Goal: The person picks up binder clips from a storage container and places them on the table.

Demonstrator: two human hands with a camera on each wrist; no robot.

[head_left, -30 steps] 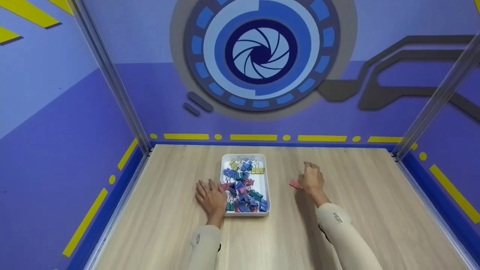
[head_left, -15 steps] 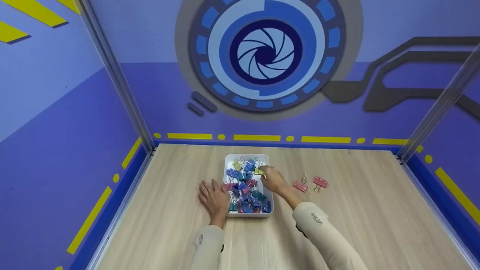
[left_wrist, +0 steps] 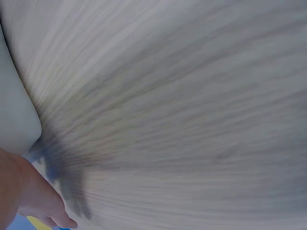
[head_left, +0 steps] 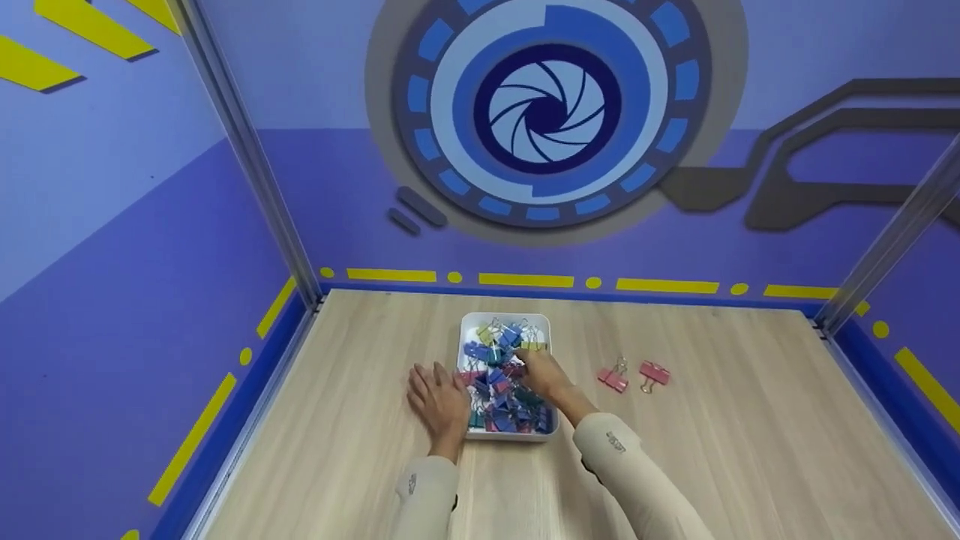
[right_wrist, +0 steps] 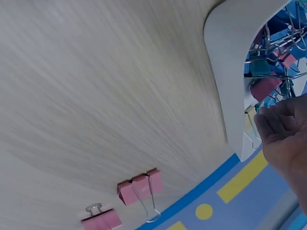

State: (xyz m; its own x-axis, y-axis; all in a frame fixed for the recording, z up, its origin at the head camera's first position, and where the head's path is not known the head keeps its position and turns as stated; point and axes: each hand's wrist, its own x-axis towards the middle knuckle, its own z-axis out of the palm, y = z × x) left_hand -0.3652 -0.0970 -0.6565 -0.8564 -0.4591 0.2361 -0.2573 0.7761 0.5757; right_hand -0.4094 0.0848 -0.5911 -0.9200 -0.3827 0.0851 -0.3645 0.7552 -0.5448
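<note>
A white tray [head_left: 506,436] holds a heap of binder clips [head_left: 502,405] in blue, green, pink and yellow. My left hand [head_left: 441,401] lies with fingers spread at the tray's left wall; in the left wrist view only part of this hand [left_wrist: 41,196] shows at the lower left corner. My right hand [head_left: 544,375] reaches over the tray's right rim, fingertips bent down among the clips. In the right wrist view its fingers [right_wrist: 276,122] curl close to a pink binder clip [right_wrist: 265,89]; I cannot tell whether they pinch anything.
Two pink binder clips lie on the wooden table [head_left: 720,435] right of the tray: a nearer-to-tray clip [head_left: 613,379] and a farther clip [head_left: 655,373]. Blue-purple panels [head_left: 315,202] with metal corner posts [head_left: 247,150] wall the table at the back and sides.
My right hand has left a pink clip on the table beside another one, moved left to the tray and reached in among the clips. My left hand stays at the tray's left side.
</note>
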